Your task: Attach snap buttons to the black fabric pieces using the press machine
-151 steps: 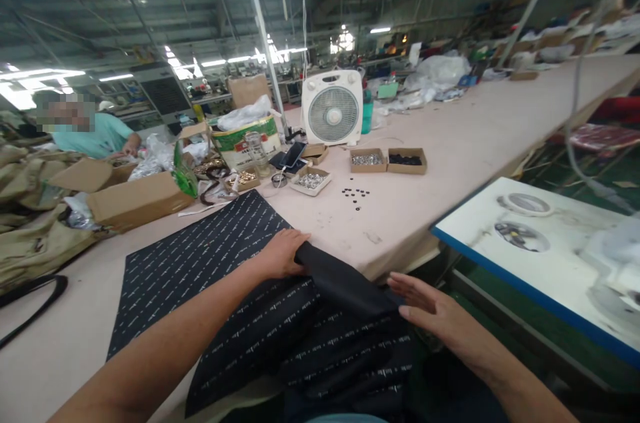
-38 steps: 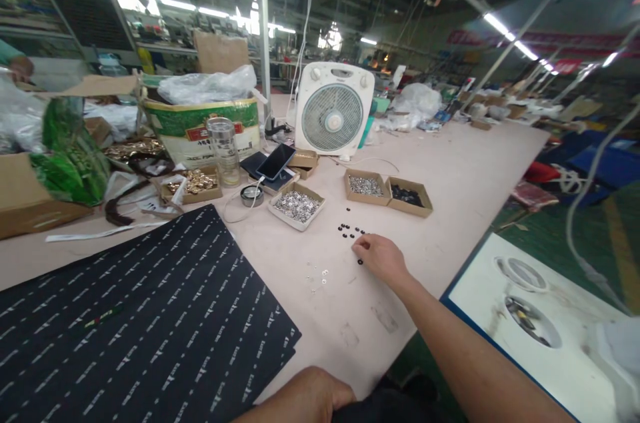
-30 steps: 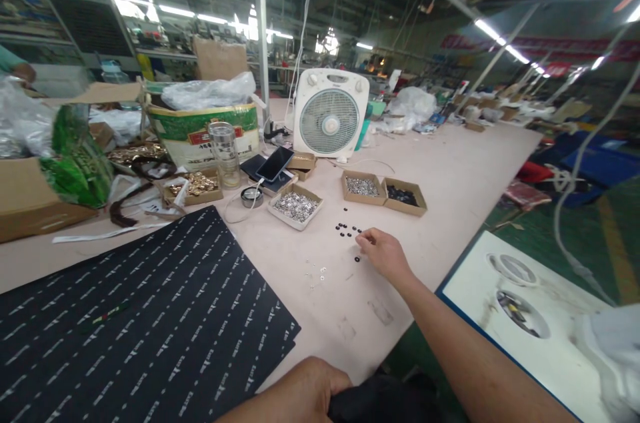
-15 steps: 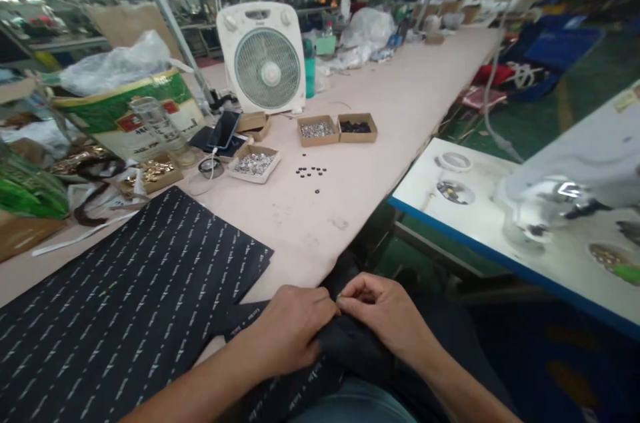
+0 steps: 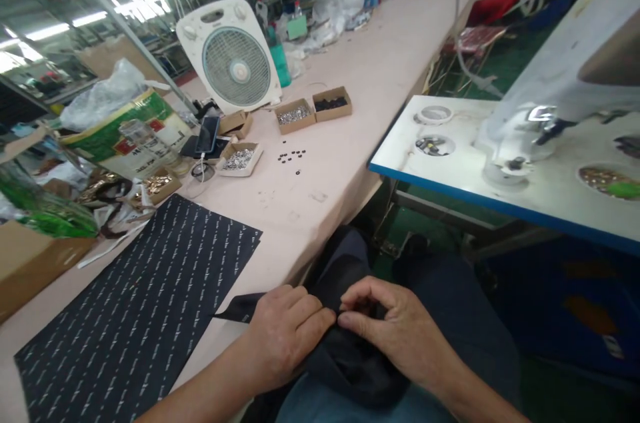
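Dark fabric (image 5: pixel 357 370) lies bunched over my lap, and a narrow printed end of it reaches left toward the table edge. My left hand (image 5: pixel 290 333) is closed on this cloth, thumb and forefinger pressed at its upper part. Right beside it, my right hand (image 5: pixel 387 323) pinches at the same spot with thumb and forefinger, the fingertips of both hands nearly touching. Whether a small part sits in the right pinch is hidden. A flat black fabric panel (image 5: pixel 150 296) with rows of white lettering lies on the table at left.
Small black ring-like pieces (image 5: pixel 293 156) lie loose on the table (image 5: pixel 280 200). Behind them stand a box of silvery parts (image 5: pixel 295 116), a box of black parts (image 5: pixel 333 104) and a tray of silvery parts (image 5: pixel 240 160). A fan (image 5: pixel 233 56) stands behind; a white machine (image 5: pixel 530 116) stands at right.
My view has tilted and shifted, so the table things sit differently in the picture. Both hands stay together at the cloth, and less of its lettered side shows beneath them.
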Demonstrator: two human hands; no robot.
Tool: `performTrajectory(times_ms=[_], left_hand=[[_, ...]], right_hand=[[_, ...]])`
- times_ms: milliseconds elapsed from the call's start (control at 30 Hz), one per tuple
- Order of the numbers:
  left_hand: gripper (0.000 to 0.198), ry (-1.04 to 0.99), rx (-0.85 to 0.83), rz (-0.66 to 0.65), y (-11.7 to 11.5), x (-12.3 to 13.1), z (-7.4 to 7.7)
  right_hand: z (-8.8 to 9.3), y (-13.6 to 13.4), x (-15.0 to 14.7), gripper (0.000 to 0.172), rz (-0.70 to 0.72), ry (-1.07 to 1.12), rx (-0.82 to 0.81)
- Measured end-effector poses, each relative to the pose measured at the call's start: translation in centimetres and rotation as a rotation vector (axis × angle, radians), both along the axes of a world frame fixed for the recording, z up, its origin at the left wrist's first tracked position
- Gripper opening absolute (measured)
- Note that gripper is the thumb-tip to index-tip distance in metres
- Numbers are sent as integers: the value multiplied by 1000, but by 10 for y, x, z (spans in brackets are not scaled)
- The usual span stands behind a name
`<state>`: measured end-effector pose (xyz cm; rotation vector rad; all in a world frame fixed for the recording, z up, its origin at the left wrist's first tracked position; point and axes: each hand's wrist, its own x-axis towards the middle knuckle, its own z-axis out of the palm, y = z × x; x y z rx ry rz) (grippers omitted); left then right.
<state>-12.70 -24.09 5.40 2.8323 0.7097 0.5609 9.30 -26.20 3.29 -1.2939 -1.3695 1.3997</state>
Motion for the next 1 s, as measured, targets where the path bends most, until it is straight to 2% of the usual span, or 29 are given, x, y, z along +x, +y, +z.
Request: performTrajectory(times_ms=[100, 267, 400, 633, 833, 1000], left_hand=[[23, -2, 10, -9, -3, 3, 2], [26, 16, 18, -25, -4, 8, 4], [25, 19, 8, -24, -6, 9, 6], [22, -66, 30, -26, -7, 9, 9], [17, -86, -6, -21, -9, 5, 5], [17, -95, 11, -19, -8, 5, 9]], right_hand=[[1, -6, 2, 12, 0, 13, 31], [7, -14, 9, 18, 58, -88, 209], [4, -18, 14, 20, 85, -139, 304], [-7, -22, 9, 27, -101, -65, 262], [-5, -23, 5, 34, -101, -60, 238], [-2, -21, 5, 35, -71, -78, 266]])
